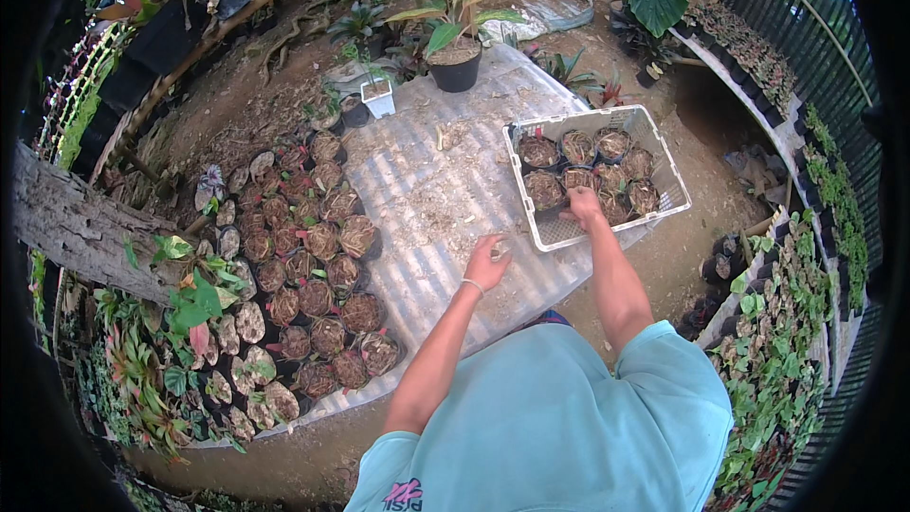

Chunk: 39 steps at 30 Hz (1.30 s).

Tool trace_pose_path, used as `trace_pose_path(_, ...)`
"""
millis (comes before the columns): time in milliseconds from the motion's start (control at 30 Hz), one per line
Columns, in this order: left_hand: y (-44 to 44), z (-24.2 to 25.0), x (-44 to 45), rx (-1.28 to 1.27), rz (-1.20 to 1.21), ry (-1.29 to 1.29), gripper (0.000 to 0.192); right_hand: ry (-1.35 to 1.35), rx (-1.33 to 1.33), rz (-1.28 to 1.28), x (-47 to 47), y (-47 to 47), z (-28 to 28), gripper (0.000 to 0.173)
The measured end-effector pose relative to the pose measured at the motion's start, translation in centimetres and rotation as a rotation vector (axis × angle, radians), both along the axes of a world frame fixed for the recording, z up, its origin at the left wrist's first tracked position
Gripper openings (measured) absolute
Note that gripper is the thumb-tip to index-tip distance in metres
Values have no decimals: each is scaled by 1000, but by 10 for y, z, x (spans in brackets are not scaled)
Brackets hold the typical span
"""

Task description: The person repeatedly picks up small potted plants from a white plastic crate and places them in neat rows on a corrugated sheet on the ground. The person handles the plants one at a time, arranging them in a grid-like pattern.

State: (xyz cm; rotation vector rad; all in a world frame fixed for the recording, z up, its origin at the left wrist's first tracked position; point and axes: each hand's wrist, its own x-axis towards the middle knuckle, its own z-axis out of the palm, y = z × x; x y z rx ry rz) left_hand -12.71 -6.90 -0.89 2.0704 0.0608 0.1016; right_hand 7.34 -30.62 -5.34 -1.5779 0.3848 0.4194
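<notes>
A white plastic crate [598, 236] stands at the right end of a corrugated sheet tabletop [419, 185]. Inside it are several black plant pots packed with brown fibrous soil mix, among them a front-left pot [544, 190]. My right hand [584, 206] reaches over the crate's near side, fingers down among the pots; its fingertips are partly hidden, so its grip is unclear. Above the sheet, left of the crate, my left hand [489, 263] hangs with fingers curved and apart, holding nothing visible. A band circles that wrist.
Several similar filled pots [313, 299], some with red tags, crowd the table's left side. A potted leafy plant [456, 71] and a white square pot [377, 99] stand at the far edge. A thick trunk [92, 220] slants in from the left. Plant rows [775, 363] line the right.
</notes>
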Motion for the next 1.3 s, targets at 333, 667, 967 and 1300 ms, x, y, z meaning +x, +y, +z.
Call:
trace_pose_path(333,7,-1,5,21,39,51,43,-98,220,3,-25,-22,73,16)
trace_pose_path(667,41,-1,-1,-606,275,199,40,-190,370,200,-64,28,147,11)
trace_pose_path(967,108,-30,-88,-1048,663,359,72,44,270,700,-128,160,22,14)
trace_pose_path(1300,93,-52,-111,-725,748,522,78,54,7,910,-151,197,-19,21)
